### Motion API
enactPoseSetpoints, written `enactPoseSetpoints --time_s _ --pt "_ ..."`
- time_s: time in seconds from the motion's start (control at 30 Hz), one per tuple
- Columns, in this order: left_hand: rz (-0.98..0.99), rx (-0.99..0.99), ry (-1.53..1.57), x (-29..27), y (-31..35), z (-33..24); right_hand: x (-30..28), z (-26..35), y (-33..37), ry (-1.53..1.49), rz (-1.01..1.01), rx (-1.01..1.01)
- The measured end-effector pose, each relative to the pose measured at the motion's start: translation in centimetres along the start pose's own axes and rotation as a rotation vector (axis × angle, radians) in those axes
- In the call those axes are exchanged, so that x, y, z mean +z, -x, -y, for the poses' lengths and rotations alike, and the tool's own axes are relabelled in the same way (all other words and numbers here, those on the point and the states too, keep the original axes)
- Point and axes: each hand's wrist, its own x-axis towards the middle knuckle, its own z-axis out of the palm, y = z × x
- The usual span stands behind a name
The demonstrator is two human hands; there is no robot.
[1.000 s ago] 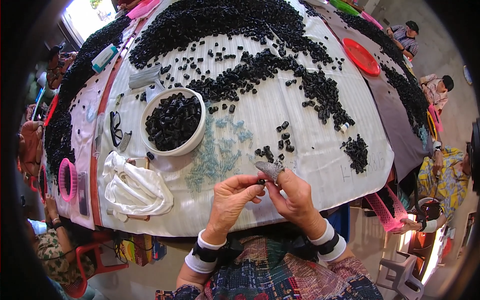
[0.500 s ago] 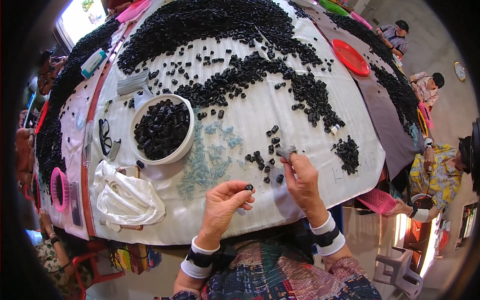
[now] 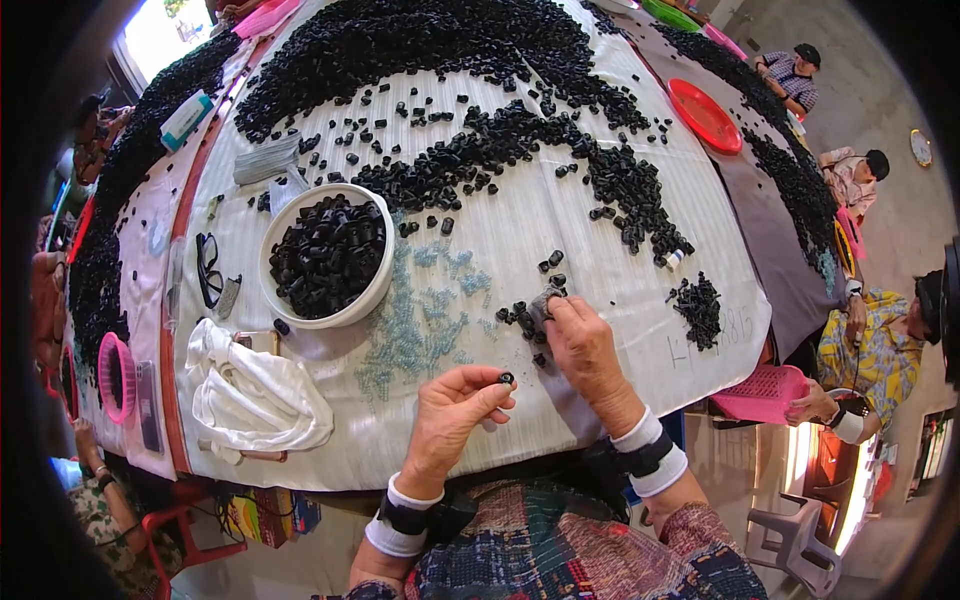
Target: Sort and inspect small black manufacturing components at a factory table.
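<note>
Between its thumb and forefinger my left hand (image 3: 448, 418) pinches a small round black part (image 3: 507, 379), end facing up, above the near edge of the table. My right hand (image 3: 590, 350) is closed on a crumpled grey strip (image 3: 541, 302), whose material I cannot make out. Its fingertips are over a small group of black parts (image 3: 517, 318), partly covering them. Just beyond the fingers lie a few loose black parts (image 3: 551, 261). Small clear bluish pieces (image 3: 410, 345) are scattered left of the hands.
A white bowl (image 3: 374, 290) full of black parts stands at left. Near it lie a white cloth (image 3: 255, 400), eyeglasses (image 3: 208, 272) and grey strips (image 3: 266, 163). Thin black pieces (image 3: 695, 310) are heaped at right. A large black heap (image 3: 400, 40) covers the far side. People sit around.
My right hand, with the grey strip, has shifted left over the small group of black parts. My left hand has barely moved and still pinches the black part.
</note>
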Motion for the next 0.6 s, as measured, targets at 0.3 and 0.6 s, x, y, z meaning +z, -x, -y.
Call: enactPoseSetpoints --time_s 0.3,0.6 --pt "-0.016 0.019 0.006 0.1 0.1 -0.1 -0.4 0.7 0.4 -0.111 -0.068 0.033" --pt "-0.005 0.098 0.004 1.7 0.6 -0.3 -3.1 5.6 2.3 -0.863 -0.084 0.259"
